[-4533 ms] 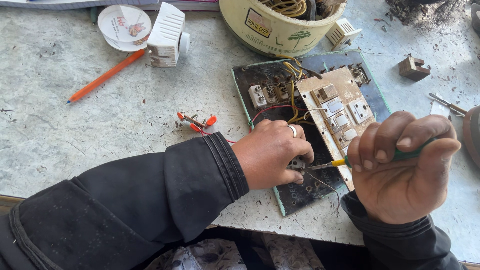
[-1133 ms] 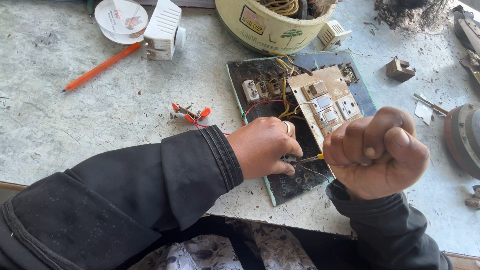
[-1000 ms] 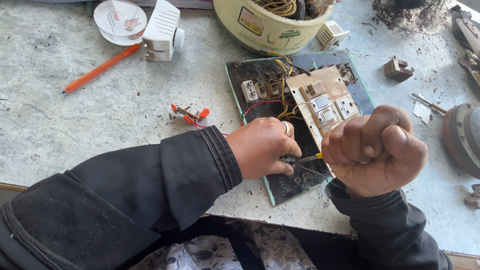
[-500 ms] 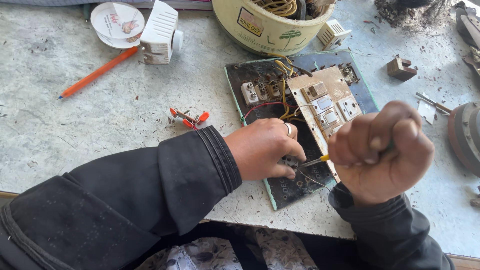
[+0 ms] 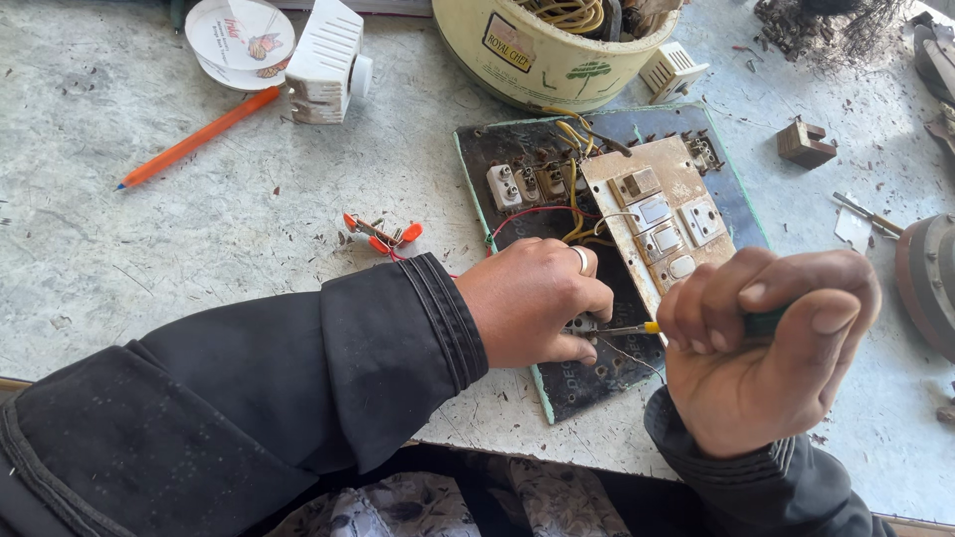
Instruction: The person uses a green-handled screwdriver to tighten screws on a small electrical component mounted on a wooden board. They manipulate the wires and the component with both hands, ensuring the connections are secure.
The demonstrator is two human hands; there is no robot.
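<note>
A dark electrical switchboard [image 5: 507,149] lies on the speckled worktable, with sockets, red and yellow wires and a beige switch plate [image 5: 662,214] tilted up on it. My left hand [image 5: 532,303], a ring on one finger, pinches a small white part [image 5: 580,323] against the board's near edge. My right hand [image 5: 771,348] is wrapped around a screwdriver [image 5: 622,328] with a green handle and yellow collar; its thin shaft points left at that small part.
A cream round tub [image 5: 542,55] of wires stands at the back. A white plug adapter [image 5: 328,60], a round lid [image 5: 239,40] and an orange pen [image 5: 199,137] lie back left. Red-tipped clips [image 5: 380,235] lie near my left sleeve. A brown block [image 5: 804,144] and metal parts sit right.
My right hand has turned on the screwdriver, regripping the handle with its fingers, while the tip stays at the part. My left hand has kept its hold at the board's edge.
</note>
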